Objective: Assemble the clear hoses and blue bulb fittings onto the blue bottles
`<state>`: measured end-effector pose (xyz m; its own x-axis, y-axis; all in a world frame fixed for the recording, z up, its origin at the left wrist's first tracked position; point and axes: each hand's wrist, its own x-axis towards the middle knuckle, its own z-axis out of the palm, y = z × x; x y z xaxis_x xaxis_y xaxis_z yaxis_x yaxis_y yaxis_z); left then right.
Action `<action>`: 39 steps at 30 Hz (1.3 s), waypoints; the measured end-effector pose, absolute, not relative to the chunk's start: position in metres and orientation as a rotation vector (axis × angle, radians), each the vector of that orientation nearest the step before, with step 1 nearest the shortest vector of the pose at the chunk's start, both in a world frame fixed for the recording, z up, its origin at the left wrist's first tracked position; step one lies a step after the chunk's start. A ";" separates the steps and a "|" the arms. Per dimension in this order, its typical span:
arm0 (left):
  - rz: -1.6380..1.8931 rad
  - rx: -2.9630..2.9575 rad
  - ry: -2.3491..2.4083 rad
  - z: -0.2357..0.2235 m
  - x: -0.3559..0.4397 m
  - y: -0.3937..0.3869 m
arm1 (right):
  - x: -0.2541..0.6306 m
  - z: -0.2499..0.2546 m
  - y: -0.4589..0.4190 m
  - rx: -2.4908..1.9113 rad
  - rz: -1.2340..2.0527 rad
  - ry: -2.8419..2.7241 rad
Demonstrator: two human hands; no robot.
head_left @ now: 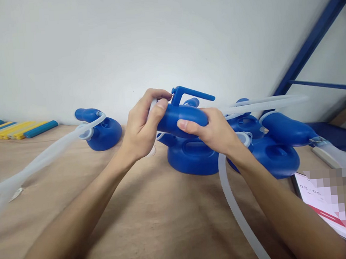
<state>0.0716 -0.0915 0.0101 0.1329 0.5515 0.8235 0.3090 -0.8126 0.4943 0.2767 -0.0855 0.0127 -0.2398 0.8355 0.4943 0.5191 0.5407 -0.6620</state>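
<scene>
Both hands hold up a blue plastic bottle-shaped part (180, 118) with a blue handle on top, above the wooden table (144, 219). My left hand (143, 128) pinches its left end, where a translucent white ring or tube end shows between thumb and fingers. My right hand (213, 132) wraps round the part's right side, thumb on top. A translucent white hose (236, 208) runs down from under my right wrist toward the near edge.
Several more blue bottle-shaped parts stand behind the hands (193, 160), at the right (277, 145) and at the left (102, 129), with white hoses (38, 164). Yellow and blue strips (17, 129) lie at the far left. A tablet (325, 205) lies at right, a blue metal frame (312, 38) above it.
</scene>
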 end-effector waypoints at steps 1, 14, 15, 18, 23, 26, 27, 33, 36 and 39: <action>1.749 2.207 0.833 0.011 0.071 -0.092 | 0.276 0.014 -0.087 -1.108 0.457 -1.889; 1.653 2.311 1.043 0.019 0.066 -0.095 | 0.278 0.018 -0.088 -1.134 0.474 -1.831; 1.641 2.323 1.037 0.019 0.066 -0.095 | 0.279 0.018 -0.087 -1.120 0.479 -1.837; 1.607 2.357 1.002 0.018 0.067 -0.095 | 0.281 0.017 -0.087 -1.074 0.523 -1.865; 1.716 2.342 0.960 0.014 0.071 -0.095 | 0.279 0.014 -0.086 -1.044 0.553 -1.905; 1.851 2.318 0.959 0.012 0.075 -0.096 | 0.277 0.012 -0.085 -1.030 0.526 -1.919; 1.884 2.306 0.951 0.011 0.076 -0.096 | 0.276 0.012 -0.085 -1.013 0.525 -1.911; 1.902 2.256 0.948 0.009 0.078 -0.093 | 0.277 0.011 -0.085 -0.951 0.586 -1.876; 1.975 2.218 1.021 0.007 0.079 -0.093 | 0.276 0.011 -0.086 -1.002 0.560 -1.859; 1.965 2.223 1.026 0.008 0.078 -0.094 | 0.276 0.011 -0.086 -1.006 0.565 -1.865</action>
